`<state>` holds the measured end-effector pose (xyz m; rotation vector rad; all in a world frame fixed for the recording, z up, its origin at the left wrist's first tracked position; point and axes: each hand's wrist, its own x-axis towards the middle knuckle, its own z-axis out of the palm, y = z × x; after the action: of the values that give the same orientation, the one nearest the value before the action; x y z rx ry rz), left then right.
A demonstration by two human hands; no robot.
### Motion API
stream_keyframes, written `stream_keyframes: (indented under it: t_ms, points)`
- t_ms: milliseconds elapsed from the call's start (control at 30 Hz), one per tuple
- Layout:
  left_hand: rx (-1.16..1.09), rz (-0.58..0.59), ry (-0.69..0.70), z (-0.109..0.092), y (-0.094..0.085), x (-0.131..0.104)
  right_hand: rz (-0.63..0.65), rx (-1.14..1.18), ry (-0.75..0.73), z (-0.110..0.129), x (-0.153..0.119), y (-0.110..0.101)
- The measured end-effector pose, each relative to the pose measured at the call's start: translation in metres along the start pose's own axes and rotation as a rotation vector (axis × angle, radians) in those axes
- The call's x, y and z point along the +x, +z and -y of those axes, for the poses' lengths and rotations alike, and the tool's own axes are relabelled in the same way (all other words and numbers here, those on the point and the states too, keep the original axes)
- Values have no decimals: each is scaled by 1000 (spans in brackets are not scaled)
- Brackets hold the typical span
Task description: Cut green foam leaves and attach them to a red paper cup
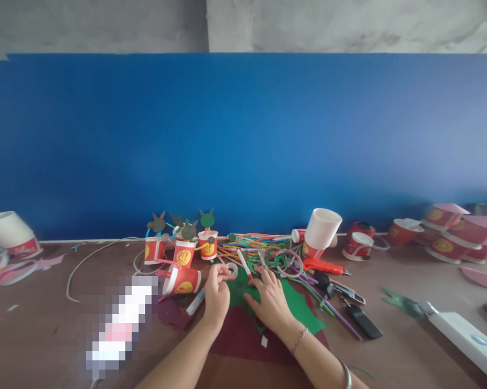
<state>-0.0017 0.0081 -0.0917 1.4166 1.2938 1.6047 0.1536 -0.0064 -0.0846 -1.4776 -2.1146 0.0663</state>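
Observation:
My left hand (218,292) is closed, its thumb and fingers pinching a small clear roll of tape (232,269). To its right, my right hand (269,297) lies palm down with fingers apart over green paper (302,308). A white marker with a red end (244,263) and scissors (261,257) lie just beyond those fingertips. Dark red paper (243,337) spreads beneath the green sheet, with a small white scrap (264,341) on it. Left of my left hand, a red paper cup (182,281) rests on its side.
Red cups topped with green cut-out heads (207,219) stand behind. Coloured pipe cleaners (243,243) lie along the blue panel (243,140). On the right are a stack of white cups (324,227), an orange cutter (323,267), keys (326,283) and a white power strip (466,340).

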Motion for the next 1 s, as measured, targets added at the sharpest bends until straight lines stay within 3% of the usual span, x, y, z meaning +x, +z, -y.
stream_keyframes:
  t_ms: [233, 433, 600, 1000]
  points:
    - [-38, -61, 12, 0, -1, 2, -34, 88, 26, -5, 3, 19]
    - [-62, -65, 8, -1, -1, 3, -49, 249, 68, -5, 7, 16]
    - [-89, -115, -9, 3, -2, 5, -204, 422, 121, -10, 10, 6]
    - [-131, -213, -11, 4, -6, 6, -539, 706, 431, -32, 11, 4]
